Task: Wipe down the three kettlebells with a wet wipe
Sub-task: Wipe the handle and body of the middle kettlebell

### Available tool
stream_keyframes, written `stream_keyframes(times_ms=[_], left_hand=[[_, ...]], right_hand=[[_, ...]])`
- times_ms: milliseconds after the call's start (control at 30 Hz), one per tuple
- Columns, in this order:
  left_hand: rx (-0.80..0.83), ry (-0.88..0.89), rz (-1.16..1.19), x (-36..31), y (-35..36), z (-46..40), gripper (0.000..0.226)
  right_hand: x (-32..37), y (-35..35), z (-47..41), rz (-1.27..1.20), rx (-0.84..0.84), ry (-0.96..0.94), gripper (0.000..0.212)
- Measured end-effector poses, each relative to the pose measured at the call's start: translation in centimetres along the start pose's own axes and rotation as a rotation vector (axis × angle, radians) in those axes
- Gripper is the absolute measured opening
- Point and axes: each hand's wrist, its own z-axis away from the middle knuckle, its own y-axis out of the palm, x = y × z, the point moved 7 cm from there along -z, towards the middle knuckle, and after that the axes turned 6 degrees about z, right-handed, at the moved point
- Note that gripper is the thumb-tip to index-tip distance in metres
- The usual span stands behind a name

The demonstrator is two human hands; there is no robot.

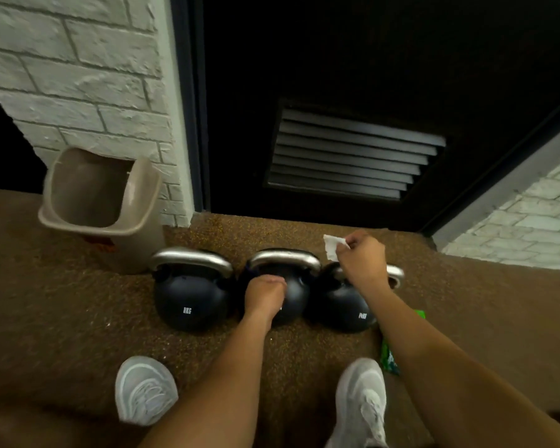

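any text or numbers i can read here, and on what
"8KG" in white, slightly blurred, on the front of the left kettlebell.
White marking on the right kettlebell: too blurred to read.
Middle kettlebell: any marking is hidden behind the left hand.
Green packet on the floor: print too small to read.

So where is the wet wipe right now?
In the head view, the wet wipe is pinched in the right hand, held up above the rightmost kettlebell, right of the middle kettlebell's handle.
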Motion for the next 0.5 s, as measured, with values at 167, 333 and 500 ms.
stream_keyframes(times_ms=[167, 333, 500], left_hand=[[-0.14, 0.075, -0.183, 1.2, -0.9, -1.9, 0.019], [-0.299, 0.082, -0.251, 2.4, -2.1, -2.3, 0.032], [-0.349, 0.048, -0.258, 3.3, -2.0, -2.8, 0.054]], right_hand=[[1.5, 4.0, -0.6, 0.134, 0.078, -0.179, 0.009], [2.6, 9.1, 0.2, 0.333, 0.21, -0.444, 0.025], [2.3, 10.1, 0.7, 0.261, 0.152, -0.628, 0.038]])
